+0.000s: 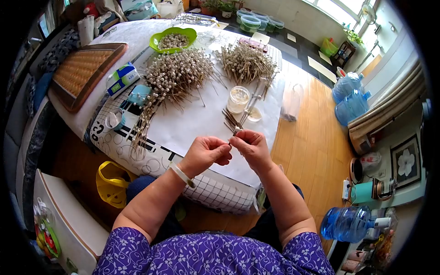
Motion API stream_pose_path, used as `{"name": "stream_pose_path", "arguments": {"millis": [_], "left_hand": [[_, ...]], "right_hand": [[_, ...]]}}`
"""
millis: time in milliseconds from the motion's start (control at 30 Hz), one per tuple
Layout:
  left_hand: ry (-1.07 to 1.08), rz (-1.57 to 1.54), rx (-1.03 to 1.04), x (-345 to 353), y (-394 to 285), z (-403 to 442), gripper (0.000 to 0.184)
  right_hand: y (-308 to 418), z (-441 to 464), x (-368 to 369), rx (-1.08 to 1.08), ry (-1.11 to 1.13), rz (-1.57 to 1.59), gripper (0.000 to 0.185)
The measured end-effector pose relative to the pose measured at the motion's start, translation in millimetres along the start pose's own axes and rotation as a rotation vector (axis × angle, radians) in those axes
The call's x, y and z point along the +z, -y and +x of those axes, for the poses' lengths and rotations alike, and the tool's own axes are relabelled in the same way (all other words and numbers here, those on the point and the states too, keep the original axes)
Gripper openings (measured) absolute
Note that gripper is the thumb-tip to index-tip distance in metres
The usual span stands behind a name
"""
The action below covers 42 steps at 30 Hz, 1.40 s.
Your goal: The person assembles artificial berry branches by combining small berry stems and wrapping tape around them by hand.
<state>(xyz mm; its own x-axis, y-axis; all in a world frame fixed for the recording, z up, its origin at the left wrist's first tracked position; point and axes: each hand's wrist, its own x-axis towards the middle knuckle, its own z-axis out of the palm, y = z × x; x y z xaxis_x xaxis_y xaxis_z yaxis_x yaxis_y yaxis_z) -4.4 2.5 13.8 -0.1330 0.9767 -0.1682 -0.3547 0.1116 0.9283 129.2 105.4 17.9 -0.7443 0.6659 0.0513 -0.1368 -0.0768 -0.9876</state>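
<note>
Wooden floor (300, 133) in warm brown runs beside a big desk (270, 172) with a white sheet of paper (176, 129) on it. The left hand (208, 153) and the right hand (250, 145) meet over the near part of the paper. Both hands are nearly closed, with their fingertips pinched on a tiny dark piece (230, 143); it is too small to tell what it is. A small bunch of thin brown sticks (230, 120) pokes out by the right hand's fingers, with a white bead near it. I cannot tell if that hand holds the bunch. Just past it are a clear round jar (238, 100) and a pale round lid (254, 114). Farther back lie two big piles of thin brown stems with whitish round tips, one on the left (181, 73) and one on the right (247, 64). Behind the left pile sits a bright green bowl (192, 35) with more round tips in it.
</note>
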Motion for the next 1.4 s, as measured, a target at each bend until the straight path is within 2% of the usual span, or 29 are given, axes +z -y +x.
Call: {"name": "stream_pose_path", "arguments": {"millis": [133,333,467,533,633,733,833,933,967,1033,1167,1300,1400], "left_hand": [[0.09,-0.103,-0.124,-4.4,-6.9,-3.5,0.02],[0.233,-0.168,-0.224,-3.5,-4.3,-3.4,0.016],[0.247,-0.169,-0.247,-6.5,3.1,-0.9,0.014],[0.269,-0.029,-0.221,-9.2,3.6,-0.4,0.016],[0.241,-0.029,-0.194,-6.9,-5.5,-2.9,0.02],[0.283,-0.311,-0.183,-5.5,-14.4,4.2,0.025],[0.2,-0.135,-0.161,-2.2,-6.0,4.1,0.024],[0.214,-0.052,-0.114,-8.3,-2.6,4.4,0.023],[0.213,-0.051,-0.113,-8.4,-3.1,4.0,0.023],[0.143,-0.111,-0.088,-7.0,-2.4,2.1,0.02],[0.101,-0.1,-0.089,-5.9,-0.5,1.4,0.018],[0.066,-0.116,-0.071,-4.6,3.3,1.4,0.016],[0.039,-0.118,-0.056,-2.5,5.5,1.9,0.015]], "right_hand": [[-2.4,4.2,-12.9,0.103,-0.029,0.173,0.012],[-0.2,6.8,-21.1,0.106,-0.031,0.244,0.011],[-1.3,6.5,-24.2,0.093,-0.009,0.262,0.011],[-1.5,6.0,-23.5,0.104,0.008,0.255,0.012],[0.3,4.6,-21.6,0.084,0.006,0.233,0.012],[2.9,3.0,-18.4,0.066,0.016,0.082,0.011],[5.8,0.5,-8.1,0.025,0.103,-0.035,0.011],[2.5,2.8,-6.4,-0.02,0.142,-0.032,0.011],[3.9,3.1,-6.3,-0.022,0.143,-0.031,0.011],[7.7,2.3,-8.6,0.149,0.137,0.083,0.012],[5.6,4.9,-13.7,0.153,0.181,-0.054,0.011],[9.2,2.8,-15.0,0.184,0.17,-0.023,0.011],[11.7,1.0,-11.7,0.101,0.147,-0.035,0.011]]}}
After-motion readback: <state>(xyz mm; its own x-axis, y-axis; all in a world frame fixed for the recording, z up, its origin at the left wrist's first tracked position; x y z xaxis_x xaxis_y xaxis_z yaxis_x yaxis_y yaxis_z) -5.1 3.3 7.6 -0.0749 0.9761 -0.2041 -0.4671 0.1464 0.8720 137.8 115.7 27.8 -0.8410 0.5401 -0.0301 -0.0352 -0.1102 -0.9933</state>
